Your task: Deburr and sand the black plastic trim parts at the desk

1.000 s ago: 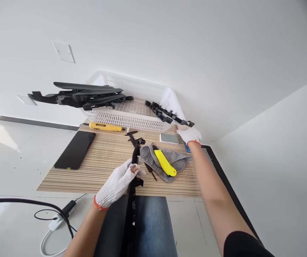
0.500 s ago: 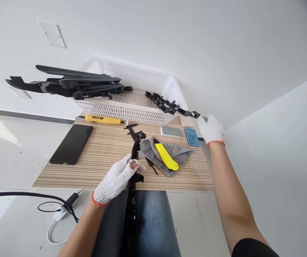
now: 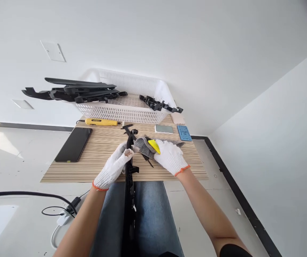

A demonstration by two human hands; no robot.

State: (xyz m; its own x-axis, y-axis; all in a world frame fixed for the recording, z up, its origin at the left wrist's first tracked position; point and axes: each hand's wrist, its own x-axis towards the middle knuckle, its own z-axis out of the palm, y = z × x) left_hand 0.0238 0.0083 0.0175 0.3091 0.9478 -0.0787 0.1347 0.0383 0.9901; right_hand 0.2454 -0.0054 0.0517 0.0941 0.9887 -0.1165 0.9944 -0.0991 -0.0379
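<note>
A dark phone (image 3: 73,144) lies toward the left of the striped surface (image 3: 86,164). On the right, a grey-topped block (image 3: 164,129) lies near a flat blue card (image 3: 184,133). A square cover plate (image 3: 53,51) sits on the white wall (image 3: 196,43).

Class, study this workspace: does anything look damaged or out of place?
Yes: the left glove has a ragged hole, showing skin. Long black parts overhang the basket on its left, not lying fully inside.

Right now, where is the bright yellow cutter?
In the head view, the cutter is near the middle, over the grey cloth, partly hidden by the right hand, right of the black part in the left hand.
</note>
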